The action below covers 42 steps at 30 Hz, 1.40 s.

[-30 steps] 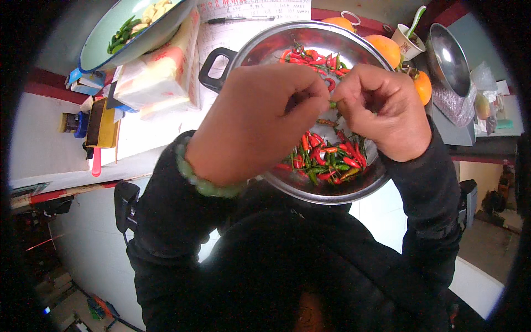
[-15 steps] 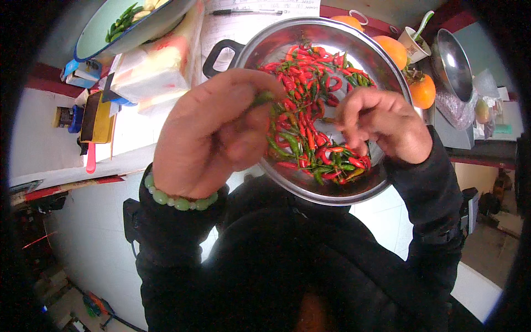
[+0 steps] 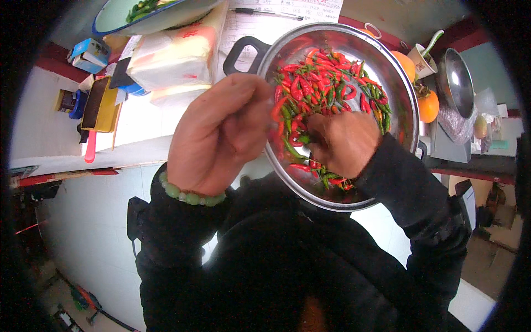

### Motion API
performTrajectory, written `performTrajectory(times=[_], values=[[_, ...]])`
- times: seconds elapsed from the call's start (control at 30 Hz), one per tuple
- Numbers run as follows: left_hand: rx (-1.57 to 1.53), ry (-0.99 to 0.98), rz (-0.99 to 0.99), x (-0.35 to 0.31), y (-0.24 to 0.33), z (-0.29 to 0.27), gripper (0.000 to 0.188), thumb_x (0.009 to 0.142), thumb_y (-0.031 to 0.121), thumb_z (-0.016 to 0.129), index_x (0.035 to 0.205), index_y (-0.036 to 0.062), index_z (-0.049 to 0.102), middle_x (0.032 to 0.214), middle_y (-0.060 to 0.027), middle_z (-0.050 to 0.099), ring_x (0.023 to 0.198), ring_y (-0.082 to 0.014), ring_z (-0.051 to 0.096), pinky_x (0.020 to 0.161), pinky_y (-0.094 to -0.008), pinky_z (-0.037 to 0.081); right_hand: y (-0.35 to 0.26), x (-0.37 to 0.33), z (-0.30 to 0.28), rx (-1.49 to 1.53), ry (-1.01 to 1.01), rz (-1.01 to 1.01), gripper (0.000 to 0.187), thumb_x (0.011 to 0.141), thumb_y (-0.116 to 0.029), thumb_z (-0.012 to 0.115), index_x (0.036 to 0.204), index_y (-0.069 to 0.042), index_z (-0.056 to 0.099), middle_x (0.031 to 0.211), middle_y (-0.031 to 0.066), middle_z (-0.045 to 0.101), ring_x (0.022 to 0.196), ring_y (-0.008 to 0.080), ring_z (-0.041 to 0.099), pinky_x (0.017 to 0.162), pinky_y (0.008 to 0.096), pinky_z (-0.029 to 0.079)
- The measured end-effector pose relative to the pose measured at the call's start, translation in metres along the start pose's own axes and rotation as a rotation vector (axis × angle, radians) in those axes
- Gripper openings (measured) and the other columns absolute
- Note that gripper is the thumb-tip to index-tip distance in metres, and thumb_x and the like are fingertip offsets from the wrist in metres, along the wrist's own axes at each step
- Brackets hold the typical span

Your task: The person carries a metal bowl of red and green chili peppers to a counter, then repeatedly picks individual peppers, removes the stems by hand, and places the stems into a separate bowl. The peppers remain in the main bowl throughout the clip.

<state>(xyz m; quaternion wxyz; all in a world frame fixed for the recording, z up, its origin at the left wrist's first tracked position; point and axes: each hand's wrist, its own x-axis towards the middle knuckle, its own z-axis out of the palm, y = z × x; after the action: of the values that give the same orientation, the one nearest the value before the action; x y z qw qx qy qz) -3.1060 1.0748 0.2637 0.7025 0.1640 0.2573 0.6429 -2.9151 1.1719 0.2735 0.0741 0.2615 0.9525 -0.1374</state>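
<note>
A shiny steel pot (image 3: 399, 83) with a black side handle (image 3: 243, 54) holds many small chili peppers (image 3: 318, 77), red and green, with thin stems. Down inside it, my right hand (image 3: 348, 141) is closed, its thumb and fingers gripping at a green chili pepper (image 3: 303, 139) among the others. My left hand (image 3: 224, 130), with a pale green bead bracelet (image 3: 191, 197) at its wrist, is raised by the pot's left rim. Its fingers are curled together, and what they hold, if anything, is hidden. A blurred red pepper (image 3: 278, 109) shows right at its fingertips.
At upper left, an enamel basin (image 3: 160, 25) with green peppers stands by a plastic-wrapped stack (image 3: 174, 55). A pen (image 3: 266, 13) lies on written paper. Orange persimmons (image 3: 427, 106), a paper cup (image 3: 422, 62) and a metal bowl (image 3: 457, 77) are at right.
My right hand has gone from above the pot down and left into the peppers. My left hand stays raised by the rim, slightly farther right in view; the surroundings have shifted rightward too.
</note>
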Motion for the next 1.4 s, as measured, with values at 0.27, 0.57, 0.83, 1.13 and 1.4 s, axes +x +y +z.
performTrajectory(times=[0.27, 0.57, 0.83, 1.13, 1.4], values=[[0.032, -0.017, 0.056, 0.014, -0.002, -0.003, 0.021, 0.090, 0.019, 0.050, 0.098, 0.0007, 0.057, 0.079, -0.0024, 0.057, 0.065, -0.0108, 0.049, 0.057, -0.0261, 0.039, 0.009, 0.001, 0.004, 0.128, 0.094, -0.062, 0.016, 0.079, -0.013, 0.059, 0.092, -0.004, 0.060, 0.063, 0.0128, 0.057, 0.058, 0.0252, 0.059, 0.053, 0.0378, 0.045], [0.502, -0.064, 0.022, 0.024, 0.001, 0.026, 0.024, 0.085, 0.014, 0.055, 0.103, -0.0014, 0.058, 0.071, -0.0018, 0.056, 0.059, -0.0084, 0.051, 0.052, -0.0219, 0.040, 0.031, -0.013, -0.039, 1.491, -0.282, 0.146, 0.017, 0.089, -0.014, 0.055, 0.098, 0.001, 0.058, 0.062, -0.0053, 0.044, 0.049, 0.0029, 0.033, 0.044, 0.0183, 0.025], [0.894, -0.300, -0.006, 0.038, -0.010, 0.055, 0.022, 0.083, 0.012, 0.058, 0.101, -0.0009, 0.058, 0.065, 0.0020, 0.054, 0.058, -0.0033, 0.046, 0.052, -0.0196, 0.036, 0.047, -0.026, -0.028, 1.749, -0.303, -0.020, 0.015, 0.090, -0.011, 0.055, 0.099, -0.001, 0.060, 0.066, -0.0042, 0.046, 0.051, 0.0027, 0.035, 0.045, 0.0175, 0.027], [0.724, -0.209, -0.170, 0.040, -0.014, 0.058, 0.014, 0.088, 0.017, 0.056, 0.084, 0.0054, 0.049, 0.065, 0.0023, 0.050, 0.050, -0.0024, 0.041, 0.044, -0.0173, 0.031, 0.038, -0.049, -0.030, 1.721, -0.088, 0.154, 0.011, 0.085, -0.003, 0.058, 0.095, 0.003, 0.058, 0.068, 0.0044, 0.055, 0.048, 0.0042, 0.038, 0.044, 0.0187, 0.028], [0.773, -0.202, -0.192, 0.042, -0.017, 0.057, 0.014, 0.088, 0.018, 0.056, 0.085, 0.0054, 0.049, 0.066, 0.0015, 0.051, 0.050, -0.0027, 0.042, 0.043, -0.0175, 0.031, 0.036, -0.049, -0.030, 1.668, -0.080, 0.156, 0.008, 0.082, -0.006, 0.063, 0.088, -0.001, 0.063, 0.072, 0.0018, 0.061, 0.056, 0.0039, 0.052, 0.049, 0.0176, 0.040]])
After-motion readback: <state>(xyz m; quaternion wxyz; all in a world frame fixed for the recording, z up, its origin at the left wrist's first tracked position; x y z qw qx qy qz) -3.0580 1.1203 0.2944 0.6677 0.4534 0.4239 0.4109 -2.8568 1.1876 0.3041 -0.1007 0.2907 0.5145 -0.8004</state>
